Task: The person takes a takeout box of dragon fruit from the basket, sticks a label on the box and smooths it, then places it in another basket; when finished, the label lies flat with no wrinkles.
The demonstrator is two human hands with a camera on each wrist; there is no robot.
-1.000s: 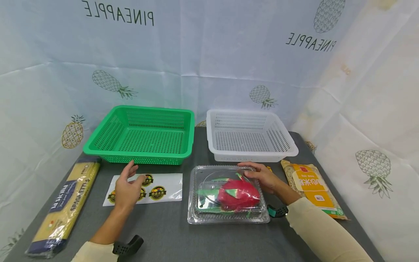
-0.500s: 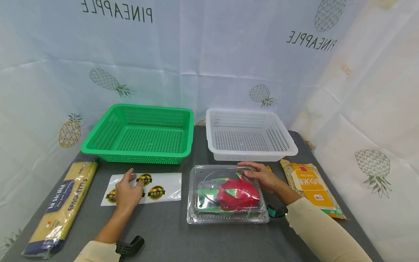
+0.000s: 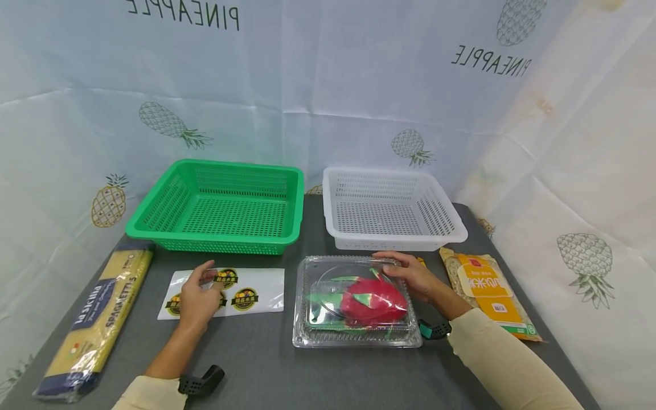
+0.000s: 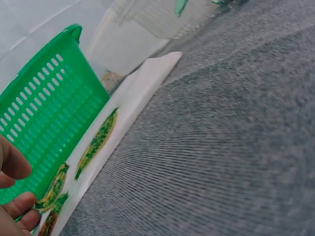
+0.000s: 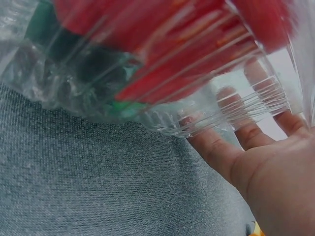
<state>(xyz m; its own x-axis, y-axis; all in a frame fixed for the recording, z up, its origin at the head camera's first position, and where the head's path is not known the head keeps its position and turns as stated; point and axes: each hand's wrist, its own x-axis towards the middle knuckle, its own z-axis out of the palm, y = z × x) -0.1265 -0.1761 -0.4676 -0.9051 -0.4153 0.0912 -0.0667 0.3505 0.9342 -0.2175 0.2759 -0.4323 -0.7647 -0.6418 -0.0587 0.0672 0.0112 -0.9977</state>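
Note:
A clear plastic clamshell box point(image 3: 328, 333) with a red and green dragon fruit point(image 3: 374, 302) inside sits on the dark grey table. My right hand point(image 3: 412, 276) holds its far right corner; in the right wrist view, fingertips point(image 5: 229, 98) show through the ribbed plastic. On the left, a white sheet point(image 3: 271, 285) bears several round fruit stickers point(image 3: 245, 299). My left hand point(image 3: 197, 299) is over the sheet's left part, thumb and fingers apart and slightly bent. In the left wrist view its fingertips point(image 4: 22, 204) are beside a sticker point(image 4: 54, 189); whether they touch it is unclear.
A green basket point(image 3: 215, 244) stands behind the sheet, and a white basket point(image 3: 400, 244) behind the box. A spaghetti pack point(image 3: 99, 319) lies at the left edge, an orange-labelled food bag point(image 3: 489, 293) at the right. A pineapple-printed cloth point(image 3: 348, 74) hangs behind.
My left hand has moved slightly down toward the sticker sheet and its thumb and fingers have drawn closer. The right hand and the box stay in place; the head view has tilted slightly.

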